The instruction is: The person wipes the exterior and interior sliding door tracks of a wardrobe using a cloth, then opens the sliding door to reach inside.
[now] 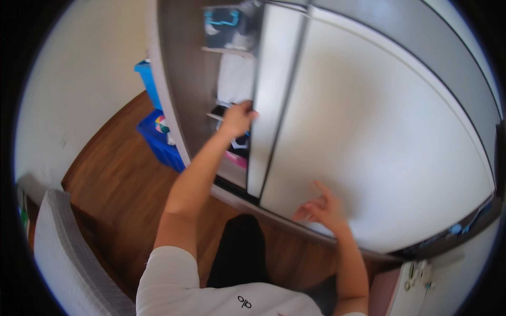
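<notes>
My left hand [238, 119] is at the left edge of a white sliding wardrobe door [272, 98], its fingers curled at the edge and the thumb on the front. A second, wider white sliding door panel [379, 130] spans the right side. In front of its lower part my right hand [322, 209] is held with fingers spread and the index finger extended, holding nothing; whether it touches the panel I cannot tell. Beyond my left hand an open wardrobe section shows shelves [229, 50] with a dark fabric box [223, 29], a pale hanging or folded cloth [236, 79] and a pink item [237, 160].
Blue plastic bins [160, 146] are stacked left of the wardrobe, with a multicoloured ball [161, 124]. A grey mattress edge [75, 256] lies at lower left on the wooden floor [118, 158]. A pink and white piece of furniture [391, 288] stands at lower right.
</notes>
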